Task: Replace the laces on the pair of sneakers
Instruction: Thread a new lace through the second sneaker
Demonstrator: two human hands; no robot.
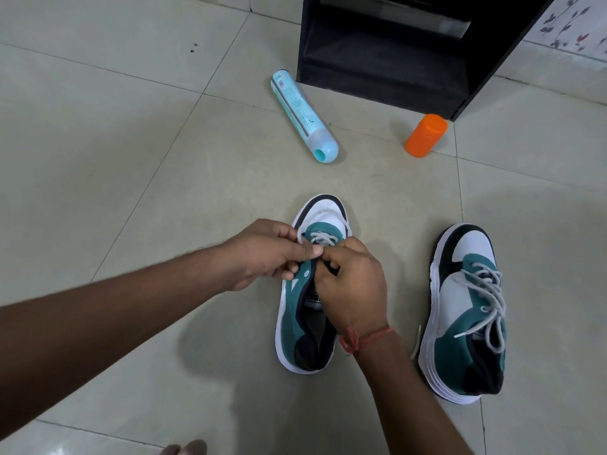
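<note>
Two teal, white and black sneakers stand on the tiled floor, toes pointing away from me. Over the left sneaker [303, 310] both my hands work at its grey-white lace [320, 238], which crosses only the eyelets near the toe. My left hand [267, 254] pinches the lace between thumb and fingers. My right hand [353, 284], with a red thread on its wrist, curls its fingers round the lace at the tongue. The right sneaker [466, 310] stands apart, fully laced with a loose grey-white lace [486, 300].
A light blue spray can [303, 116] lies on its side beyond the shoes. An orange cap-like cylinder [426, 135] stands next to a black cabinet [394, 50] at the back. My toes [185, 448] show at the bottom edge.
</note>
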